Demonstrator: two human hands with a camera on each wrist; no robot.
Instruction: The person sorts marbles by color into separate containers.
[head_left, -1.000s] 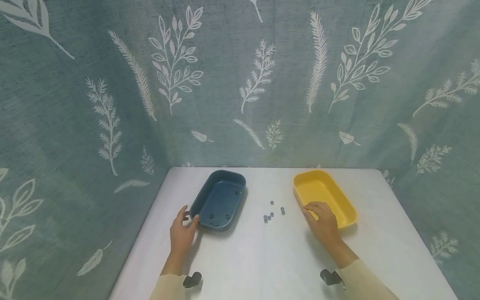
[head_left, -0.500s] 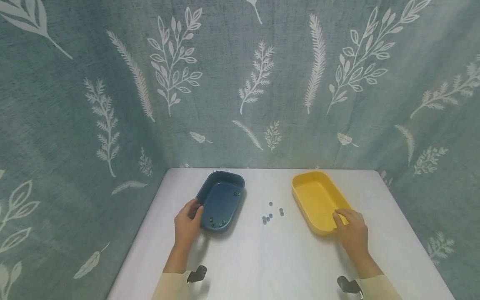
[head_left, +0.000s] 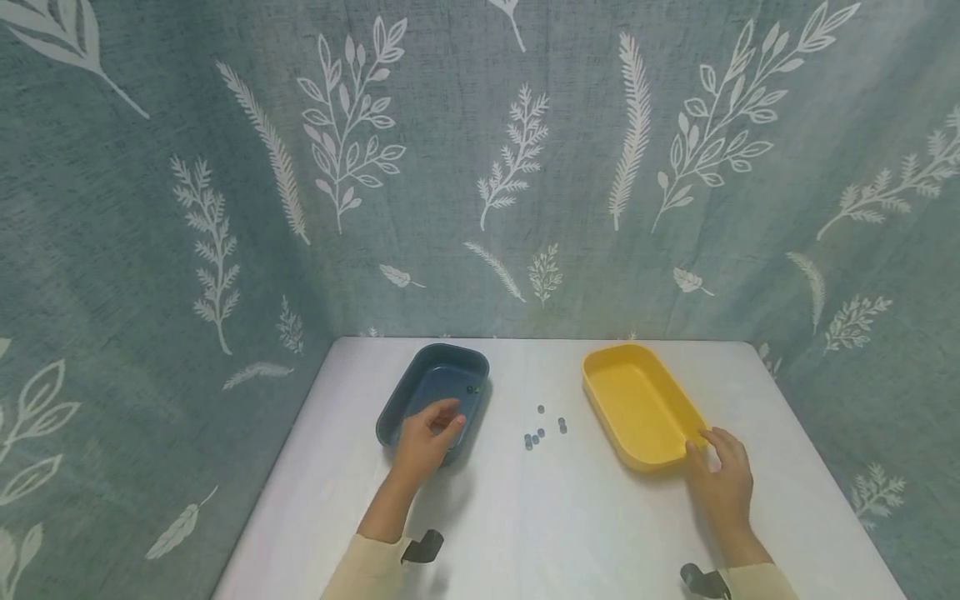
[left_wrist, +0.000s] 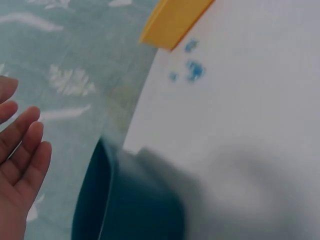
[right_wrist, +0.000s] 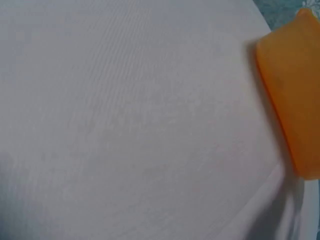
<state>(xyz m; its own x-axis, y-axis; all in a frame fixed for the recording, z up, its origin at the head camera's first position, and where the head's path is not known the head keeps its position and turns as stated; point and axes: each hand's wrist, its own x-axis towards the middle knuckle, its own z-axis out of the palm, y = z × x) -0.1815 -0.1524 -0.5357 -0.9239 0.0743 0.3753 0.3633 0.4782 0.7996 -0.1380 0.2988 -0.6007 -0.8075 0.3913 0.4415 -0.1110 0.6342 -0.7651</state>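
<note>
In the head view my left hand (head_left: 423, 440) hovers over the front of a blue bin (head_left: 390, 410), its fingers loosely bent. The left wrist view shows these fingers (left_wrist: 31, 150) extended, with nothing between them. A few small dark green pieces (head_left: 471, 390) lie at the bin's back right; the hand covers the front. My right hand (head_left: 724, 479) is at the front right corner of a yellow bin (head_left: 633, 460), thumb and fingers apart, holding nothing. Whether it touches the rim I cannot tell. The right wrist view shows the bin's orange-looking wall (right_wrist: 295, 90) but no hand.
Several small round blue-grey pieces (head_left: 536, 439) lie loose on the white table (head_left: 525, 517) between the bins. A leaf-patterned green cloth (head_left: 450, 283) hangs behind the table and along both sides.
My left hand has moved right, from the blue bin's left rim to over its inside. My right hand has slid from the yellow bin's left side to its front right corner.
</note>
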